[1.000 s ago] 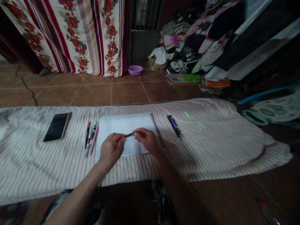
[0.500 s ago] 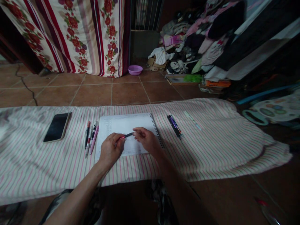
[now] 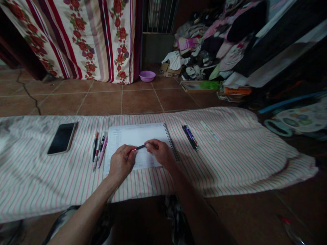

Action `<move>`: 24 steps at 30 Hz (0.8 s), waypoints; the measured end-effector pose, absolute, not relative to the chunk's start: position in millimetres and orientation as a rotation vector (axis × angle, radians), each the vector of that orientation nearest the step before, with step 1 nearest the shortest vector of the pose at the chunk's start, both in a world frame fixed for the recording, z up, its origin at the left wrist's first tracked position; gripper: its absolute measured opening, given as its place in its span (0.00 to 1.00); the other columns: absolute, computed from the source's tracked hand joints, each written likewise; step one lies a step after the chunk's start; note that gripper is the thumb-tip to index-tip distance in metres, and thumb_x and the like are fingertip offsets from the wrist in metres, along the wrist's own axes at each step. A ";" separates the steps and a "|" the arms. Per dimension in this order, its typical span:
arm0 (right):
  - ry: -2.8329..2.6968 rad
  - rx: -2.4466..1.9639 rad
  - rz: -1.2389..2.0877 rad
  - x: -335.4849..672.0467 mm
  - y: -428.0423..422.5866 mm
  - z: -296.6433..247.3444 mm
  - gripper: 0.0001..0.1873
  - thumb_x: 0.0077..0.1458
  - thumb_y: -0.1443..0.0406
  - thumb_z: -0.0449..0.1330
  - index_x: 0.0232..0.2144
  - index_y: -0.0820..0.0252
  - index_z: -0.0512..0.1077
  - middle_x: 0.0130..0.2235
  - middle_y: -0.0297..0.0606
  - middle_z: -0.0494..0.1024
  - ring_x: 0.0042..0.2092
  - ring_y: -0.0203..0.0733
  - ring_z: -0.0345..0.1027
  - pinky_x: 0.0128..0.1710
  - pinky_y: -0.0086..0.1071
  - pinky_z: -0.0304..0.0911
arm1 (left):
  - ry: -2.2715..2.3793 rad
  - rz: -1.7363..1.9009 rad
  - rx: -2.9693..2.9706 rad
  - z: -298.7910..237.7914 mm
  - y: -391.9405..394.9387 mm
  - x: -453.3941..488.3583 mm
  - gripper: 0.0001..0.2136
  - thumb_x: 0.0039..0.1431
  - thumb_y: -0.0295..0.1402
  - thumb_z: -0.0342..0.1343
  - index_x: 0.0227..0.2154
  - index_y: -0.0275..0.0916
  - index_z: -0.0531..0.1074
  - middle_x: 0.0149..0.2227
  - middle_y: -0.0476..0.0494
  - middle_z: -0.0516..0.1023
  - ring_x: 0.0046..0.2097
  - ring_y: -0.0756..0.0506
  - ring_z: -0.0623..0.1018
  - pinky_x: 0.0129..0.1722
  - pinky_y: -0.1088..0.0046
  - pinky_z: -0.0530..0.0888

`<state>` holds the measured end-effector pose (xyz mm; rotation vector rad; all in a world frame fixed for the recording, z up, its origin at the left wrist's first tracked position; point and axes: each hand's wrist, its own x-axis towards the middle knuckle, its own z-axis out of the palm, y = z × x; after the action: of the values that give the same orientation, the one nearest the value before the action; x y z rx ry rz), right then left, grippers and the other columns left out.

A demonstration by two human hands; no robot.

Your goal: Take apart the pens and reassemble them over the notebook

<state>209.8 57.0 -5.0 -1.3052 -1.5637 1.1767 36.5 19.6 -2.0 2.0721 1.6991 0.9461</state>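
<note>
Black-and-red, the pen [image 3: 140, 147] is clamped by left hand [image 3: 121, 160] and right hand [image 3: 160, 151], each grip pinched together.

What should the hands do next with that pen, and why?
Perhaps the right hand should pull gently outward, in line with the pen: that hand seems to pinch one end, while the left hand grips it towards the other, over the notebook.
</note>
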 end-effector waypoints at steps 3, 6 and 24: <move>-1.667 -1.339 1.085 210.0 55.8 -4.2 0.12 0.53 0.59 0.52 0.28 0.61 0.70 0.22 0.31 0.69 0.25 0.33 0.63 0.27 0.27 0.58 | 1.700 0.967 2.115 -2.9 19.2 37.4 0.10 0.59 0.33 0.46 0.35 0.39 0.73 0.32 0.45 0.75 0.34 0.47 0.74 0.35 0.71 0.70; -1.754 -1.401 0.951 209.2 54.3 -2.5 0.13 0.54 0.58 0.51 0.25 0.59 0.68 0.21 0.31 0.68 0.25 0.33 0.62 0.28 0.27 0.57 | 1.708 0.966 2.145 -3.5 18.4 37.9 0.10 0.59 0.33 0.46 0.35 0.38 0.73 0.32 0.45 0.75 0.34 0.47 0.74 0.34 0.71 0.70; -1.536 -1.209 1.173 207.7 56.8 -8.0 0.10 0.49 0.59 0.56 0.27 0.60 0.70 0.21 0.29 0.67 0.24 0.32 0.60 0.26 0.26 0.57 | 1.711 0.962 2.029 1.7 17.9 38.6 0.10 0.59 0.35 0.46 0.34 0.39 0.72 0.31 0.46 0.74 0.34 0.47 0.75 0.35 0.71 0.71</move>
<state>207.7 56.8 -8.0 -1.2086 -1.5359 1.1732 38.6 17.9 1.7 2.0294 1.7105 0.9619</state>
